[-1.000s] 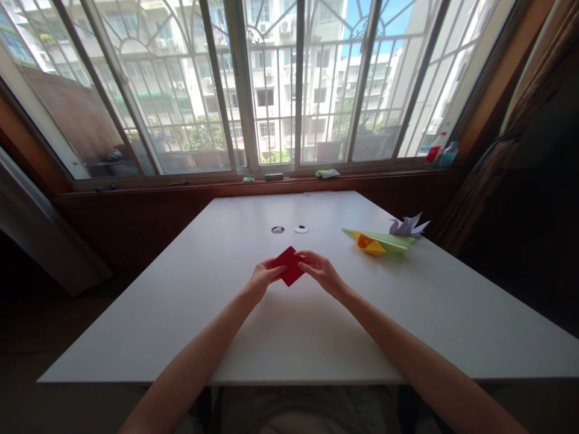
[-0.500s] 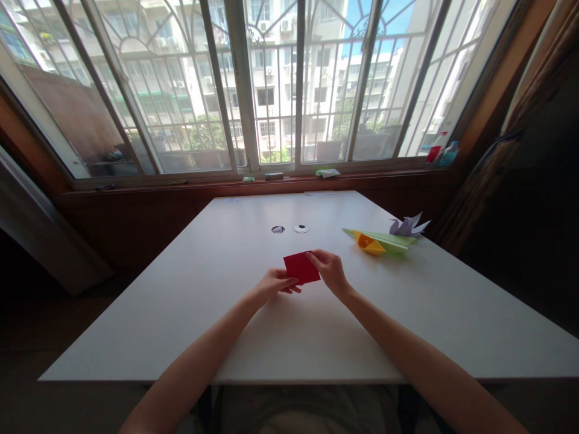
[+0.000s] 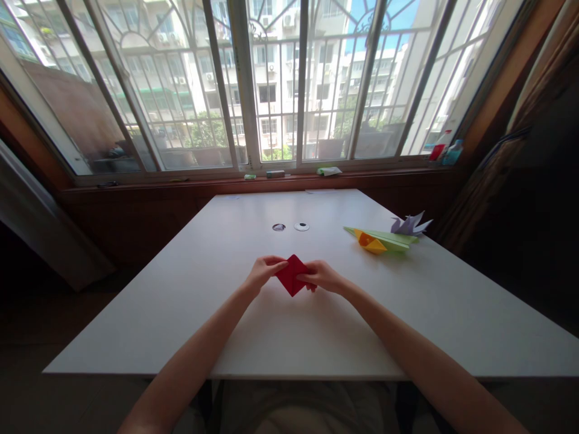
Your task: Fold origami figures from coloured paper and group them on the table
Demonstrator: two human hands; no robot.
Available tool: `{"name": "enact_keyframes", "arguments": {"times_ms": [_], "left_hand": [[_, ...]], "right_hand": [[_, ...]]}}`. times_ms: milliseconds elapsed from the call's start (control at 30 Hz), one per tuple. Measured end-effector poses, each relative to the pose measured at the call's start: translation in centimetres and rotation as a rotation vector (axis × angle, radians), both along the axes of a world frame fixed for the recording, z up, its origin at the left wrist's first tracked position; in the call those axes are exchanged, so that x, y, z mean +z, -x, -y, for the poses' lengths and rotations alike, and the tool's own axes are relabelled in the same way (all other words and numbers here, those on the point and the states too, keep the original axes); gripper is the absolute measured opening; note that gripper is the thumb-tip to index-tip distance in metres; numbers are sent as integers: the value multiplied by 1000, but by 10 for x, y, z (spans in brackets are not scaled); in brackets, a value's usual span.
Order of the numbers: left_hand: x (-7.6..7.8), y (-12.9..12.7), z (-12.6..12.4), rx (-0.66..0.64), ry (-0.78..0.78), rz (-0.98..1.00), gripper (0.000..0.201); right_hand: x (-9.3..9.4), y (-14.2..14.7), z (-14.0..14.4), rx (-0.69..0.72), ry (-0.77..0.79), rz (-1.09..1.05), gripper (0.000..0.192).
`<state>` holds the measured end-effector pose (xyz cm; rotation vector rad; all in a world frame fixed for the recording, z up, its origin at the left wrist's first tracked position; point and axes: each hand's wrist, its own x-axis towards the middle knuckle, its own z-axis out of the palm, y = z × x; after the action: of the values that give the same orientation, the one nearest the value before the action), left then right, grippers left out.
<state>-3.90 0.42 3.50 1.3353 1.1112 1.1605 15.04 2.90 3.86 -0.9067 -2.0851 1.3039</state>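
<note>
A folded piece of red origami paper (image 3: 292, 278) is held between my two hands over the white table, turned so that one corner points towards me and one away. My left hand (image 3: 266, 269) pinches its left corner between thumb and fingers. On the other side, my right hand (image 3: 322, 276) grips the right part, with the thumb on top and fingers curled beneath. A faint crease runs down the paper's middle. How many layers it has I cannot make out.
To the right on the white table (image 3: 181, 313) lie a yellow paper boat (image 3: 371, 243), a green paper plane (image 3: 398, 242) and a purple paper crane (image 3: 409, 225). Two round cable holes (image 3: 301, 226) are set beyond my hands. Bottles (image 3: 451, 154) stand on the windowsill.
The red paper has turned from lying square to a diamond position. My left hand has moved up to its left corner, and my right hand has come down to its right side.
</note>
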Motion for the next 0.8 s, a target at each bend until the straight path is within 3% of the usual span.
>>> {"name": "enact_keyframes", "arguments": {"times_ms": [67,167,233,533,800], "left_hand": [[-2,1,-2,22,0,-34,34],[-3,-2,-3,18,-12,-39,31],[-2,-4,-2,26,-43,-23,30],[4,-6,3,79,-83,55,30],[-3,-7,1,-88,33,1,33]], "right_hand": [[-1,0,0,-13,-111,36,25],[-1,3,-1,-178,-346,17,23],[1,4,-1,-259,-414,-23,23],[4,8,3,-269,-354,-145,32],[-2,9,-1,-390,-366,-128,22]]}}
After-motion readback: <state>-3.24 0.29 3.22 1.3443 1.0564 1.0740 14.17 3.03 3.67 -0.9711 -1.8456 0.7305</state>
